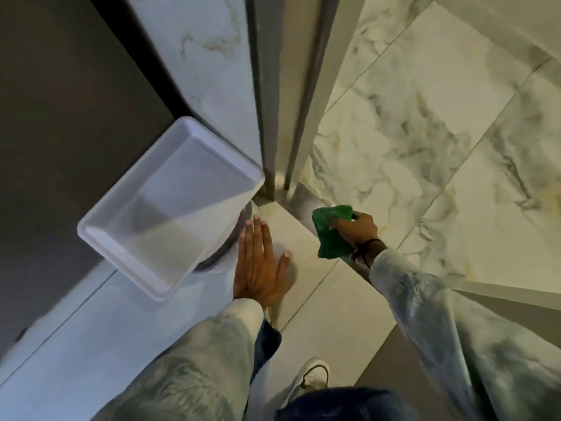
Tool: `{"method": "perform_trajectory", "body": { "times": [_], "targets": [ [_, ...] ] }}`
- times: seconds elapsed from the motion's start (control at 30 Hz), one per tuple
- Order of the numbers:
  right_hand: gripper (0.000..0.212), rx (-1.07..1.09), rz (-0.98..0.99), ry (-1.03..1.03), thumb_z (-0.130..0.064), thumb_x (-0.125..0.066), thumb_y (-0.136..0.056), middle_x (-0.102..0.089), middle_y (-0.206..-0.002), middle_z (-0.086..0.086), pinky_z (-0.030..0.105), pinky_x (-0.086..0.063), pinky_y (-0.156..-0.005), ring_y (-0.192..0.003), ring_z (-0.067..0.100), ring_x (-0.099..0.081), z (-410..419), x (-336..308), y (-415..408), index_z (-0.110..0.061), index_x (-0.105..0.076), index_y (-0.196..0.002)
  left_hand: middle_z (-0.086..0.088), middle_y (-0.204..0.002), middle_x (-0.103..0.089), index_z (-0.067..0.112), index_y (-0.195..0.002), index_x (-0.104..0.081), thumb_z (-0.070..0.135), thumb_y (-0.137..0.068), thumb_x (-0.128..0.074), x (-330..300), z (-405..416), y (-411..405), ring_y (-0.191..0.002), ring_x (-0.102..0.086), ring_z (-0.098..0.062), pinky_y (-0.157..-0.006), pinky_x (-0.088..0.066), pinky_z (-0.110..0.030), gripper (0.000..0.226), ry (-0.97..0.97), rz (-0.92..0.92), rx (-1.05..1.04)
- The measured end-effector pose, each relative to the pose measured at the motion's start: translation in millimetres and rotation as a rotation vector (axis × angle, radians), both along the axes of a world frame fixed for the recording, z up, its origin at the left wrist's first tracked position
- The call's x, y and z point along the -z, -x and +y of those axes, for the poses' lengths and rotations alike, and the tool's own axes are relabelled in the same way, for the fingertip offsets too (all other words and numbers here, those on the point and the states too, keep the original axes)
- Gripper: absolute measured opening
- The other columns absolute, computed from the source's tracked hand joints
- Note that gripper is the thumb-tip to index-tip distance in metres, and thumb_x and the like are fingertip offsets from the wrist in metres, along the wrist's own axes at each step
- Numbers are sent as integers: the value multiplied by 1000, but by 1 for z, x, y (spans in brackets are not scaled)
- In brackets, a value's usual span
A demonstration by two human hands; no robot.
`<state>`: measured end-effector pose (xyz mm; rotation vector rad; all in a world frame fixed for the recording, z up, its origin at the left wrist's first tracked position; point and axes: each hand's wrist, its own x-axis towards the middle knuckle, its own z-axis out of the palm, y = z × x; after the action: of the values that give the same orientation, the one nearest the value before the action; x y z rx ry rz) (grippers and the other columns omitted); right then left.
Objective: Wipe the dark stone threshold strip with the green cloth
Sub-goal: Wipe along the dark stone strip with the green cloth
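Note:
My right hand (358, 229) grips the green cloth (331, 235) and presses it down on the dark stone threshold strip (299, 202), which runs diagonally from the door frame base toward the lower right and is mostly hidden under my hand and sleeve. My left hand (259, 262) lies flat with fingers spread on the pale floor tile (291, 238), just left of the cloth, its fingertips close to the white bin's base.
A white square bin (170, 205) stands at the left, close to my left hand. A grey door frame (282, 95) rises from the strip's far end. Marble-patterned tiles (425, 132) spread to the right. My white shoe (312, 378) is below.

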<state>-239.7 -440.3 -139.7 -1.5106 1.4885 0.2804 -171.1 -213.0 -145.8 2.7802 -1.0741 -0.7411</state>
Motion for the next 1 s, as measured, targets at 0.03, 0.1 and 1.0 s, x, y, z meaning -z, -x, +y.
{"method": "perform_trajectory", "body": {
  "times": [0.03, 0.1, 1.0],
  "targets": [
    [43, 15, -11, 22, -24, -78, -78, -69, -104, 10, 31, -52, -82, -97, 30, -65, -8, 23, 4, -13, -71, -119, -17, -175, 18, 6, -166, 12, 58, -106, -11, 25, -12, 4, -164, 13, -34, -135, -1, -48, 82, -6, -10, 21],
    [49, -7, -20, 87, -23, -78, -77, -73, -113, 13, 30, -51, -81, -92, 27, -63, -23, 75, 6, -13, -69, -124, -16, -175, 20, 7, -166, 14, 56, -107, -13, 83, -38, 10, -164, 14, -33, -135, 4, -45, 81, 7, -13, 37],
    [82, -844, -110, 802, -57, -28, -97, -11, -171, 13, 55, -11, -127, -159, 35, -10, -24, 427, -86, -9, -17, -161, -18, -176, -7, 3, -167, -13, 51, -105, -29, 452, -69, -12, -164, -6, -34, -132, -13, -50, 80, 157, -276, -71]
  ]
}}
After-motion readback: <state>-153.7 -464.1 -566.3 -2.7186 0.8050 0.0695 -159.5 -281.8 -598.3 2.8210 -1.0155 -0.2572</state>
